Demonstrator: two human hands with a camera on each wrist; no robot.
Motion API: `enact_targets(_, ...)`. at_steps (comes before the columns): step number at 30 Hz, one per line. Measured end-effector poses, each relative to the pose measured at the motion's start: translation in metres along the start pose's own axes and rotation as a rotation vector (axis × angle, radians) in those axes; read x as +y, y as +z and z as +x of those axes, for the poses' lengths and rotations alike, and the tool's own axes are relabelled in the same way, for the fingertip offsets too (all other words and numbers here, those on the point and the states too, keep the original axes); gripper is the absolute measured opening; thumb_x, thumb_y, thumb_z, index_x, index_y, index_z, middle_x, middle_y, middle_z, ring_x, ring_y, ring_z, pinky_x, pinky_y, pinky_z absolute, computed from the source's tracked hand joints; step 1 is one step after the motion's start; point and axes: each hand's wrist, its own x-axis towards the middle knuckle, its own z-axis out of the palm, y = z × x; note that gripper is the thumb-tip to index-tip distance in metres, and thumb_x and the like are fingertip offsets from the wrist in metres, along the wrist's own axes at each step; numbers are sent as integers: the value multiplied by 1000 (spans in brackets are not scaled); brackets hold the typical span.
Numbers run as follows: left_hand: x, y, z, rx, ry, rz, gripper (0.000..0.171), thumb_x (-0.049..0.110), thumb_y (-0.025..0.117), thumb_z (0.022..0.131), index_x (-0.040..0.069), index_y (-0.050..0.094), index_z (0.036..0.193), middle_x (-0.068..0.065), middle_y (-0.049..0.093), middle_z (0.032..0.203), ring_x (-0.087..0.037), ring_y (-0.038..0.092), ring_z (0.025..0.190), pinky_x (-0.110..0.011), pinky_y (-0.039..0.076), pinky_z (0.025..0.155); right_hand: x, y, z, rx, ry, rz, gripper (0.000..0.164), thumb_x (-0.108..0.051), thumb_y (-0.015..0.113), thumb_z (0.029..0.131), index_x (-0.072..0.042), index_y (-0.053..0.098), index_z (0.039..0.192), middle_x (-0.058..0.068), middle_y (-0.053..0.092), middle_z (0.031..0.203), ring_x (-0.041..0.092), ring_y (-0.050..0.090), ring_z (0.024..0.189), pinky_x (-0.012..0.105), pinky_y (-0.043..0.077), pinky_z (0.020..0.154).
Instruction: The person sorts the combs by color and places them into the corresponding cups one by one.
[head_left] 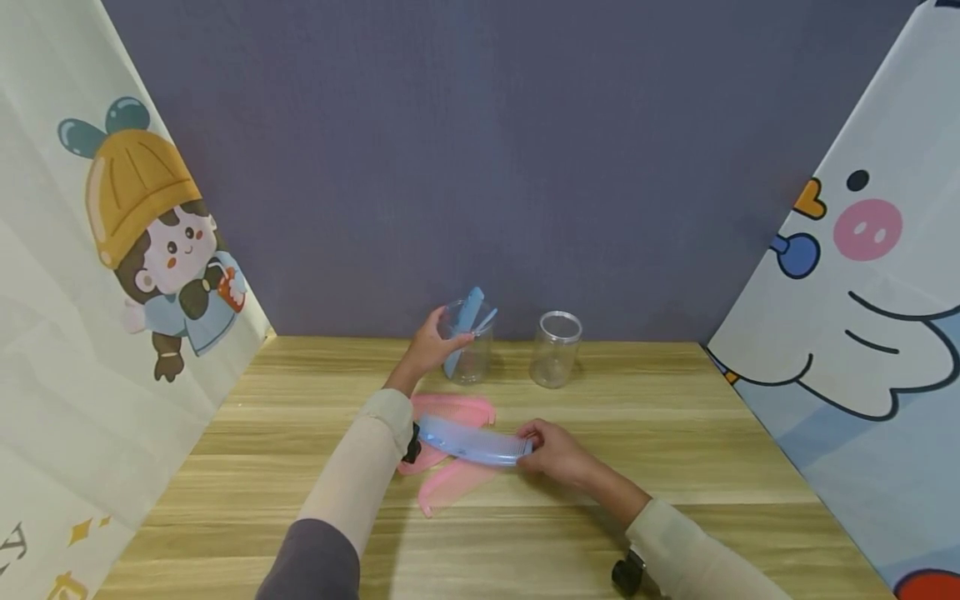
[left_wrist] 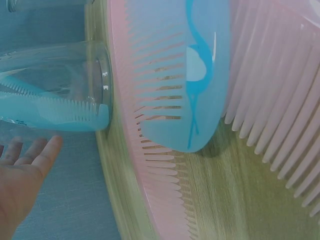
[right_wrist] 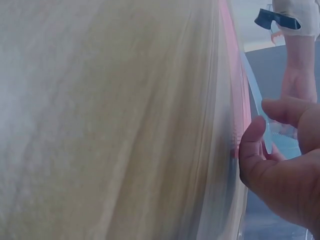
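My left hand [head_left: 429,346] holds the left side of a clear jar [head_left: 474,360], thumb across its front. Blue combs [head_left: 468,312] lean inside that jar, their ends poking above the rim. With thumb and fingers, my right hand [head_left: 558,454] pinches one end of a translucent blue comb [head_left: 472,442]. This comb lies across a pile of pink combs [head_left: 453,490], overlapping them in the head view. Up close in the left wrist view, the blue comb [left_wrist: 207,110] shows a printed swan-like outline, with wide pink teeth [left_wrist: 280,100] beside it.
A second clear jar [head_left: 557,354] stands to the right of the first one. Both jars are near the back edge of the wooden table [head_left: 637,417], before a dark grey partition [head_left: 525,167]. Printed cartoon curtains [head_left: 45,292] flank the table.
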Motion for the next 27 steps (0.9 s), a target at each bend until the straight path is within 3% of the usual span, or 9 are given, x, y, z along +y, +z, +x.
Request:
enact_targets(12, 0, 0, 0, -2, -8, 12, 102, 55, 75, 87, 17, 19, 163, -11, 31, 166, -40, 39, 146, -57, 39, 116, -1, -8, 5, -6, -9, 68, 53, 1, 78, 82, 8, 55, 129, 16, 68, 97, 15, 62, 79, 24, 52, 63)
enact_targets(21, 0, 0, 1, 1, -4, 21, 101, 54, 75, 88, 16, 20, 163, -12, 32, 166, -40, 39, 147, -57, 38, 117, 3, -12, 10, -25, -12, 129, 61, 7, 77, 82, 8, 52, 137, 17, 67, 100, 16, 65, 81, 30, 60, 68)
enact_targets(27, 0, 1, 2, 1, 0, 18, 101, 53, 76, 88, 16, 20, 163, -12, 32, 166, -39, 40, 146, -57, 39, 117, 3, -15, 12, -33, -31, 119, 59, 7, 76, 82, 11, 53, 136, 14, 66, 95, 14, 63, 78, 27, 59, 66)
